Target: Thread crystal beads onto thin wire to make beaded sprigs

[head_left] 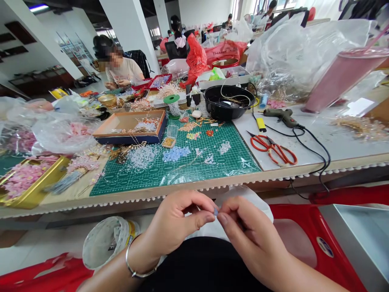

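Note:
In front of the table edge, my left hand (182,221) and my right hand (252,229) meet at the fingertips. Between them is a small blue bead (215,211), pinched by thumb and forefinger from either side; its exact shape is too small to tell. The other fingers of my right hand curl inward, and the inside of that palm is hidden. Beyond my hands, a pile of similar blue pieces (176,154) lies on the green cutting mat (212,175), beside a heap of clear beads (141,158) and small white pieces (209,159).
Orange-handled scissors (273,150) and a glue gun (282,117) with its cable lie right. Behind the mat stand a black bowl (229,103) and an open box (130,125). A gold tin (30,186) holds pink flowers. A person (124,71) sits across.

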